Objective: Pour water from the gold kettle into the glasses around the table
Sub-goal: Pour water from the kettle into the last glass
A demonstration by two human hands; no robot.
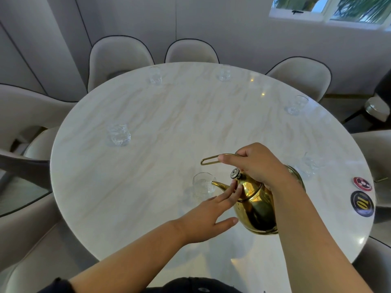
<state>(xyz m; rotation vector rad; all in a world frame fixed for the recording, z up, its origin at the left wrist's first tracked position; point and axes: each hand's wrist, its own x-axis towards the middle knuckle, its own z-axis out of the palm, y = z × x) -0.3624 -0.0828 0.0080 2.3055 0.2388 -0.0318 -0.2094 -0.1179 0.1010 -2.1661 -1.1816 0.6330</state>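
My right hand (257,166) grips the thin handle of the gold kettle (257,208), which is tilted with its spout pointing left over the rim of a clear glass (203,186). My left hand (209,214) has straight fingers pressing on the kettle's lid near the knob. Several other clear glasses stand around the round marble table (148,166): one at left (119,135), two at the far edge (155,76) (224,72), one at far right (296,104) and one behind the kettle at right (312,163). No stream of water is plainly visible.
Beige upholstered chairs ring the table, two at the far side (118,58) (191,51) and one at right (302,75). Two round coasters, one red (362,183) and one black with gold numbers (362,204), lie at the table's right edge.
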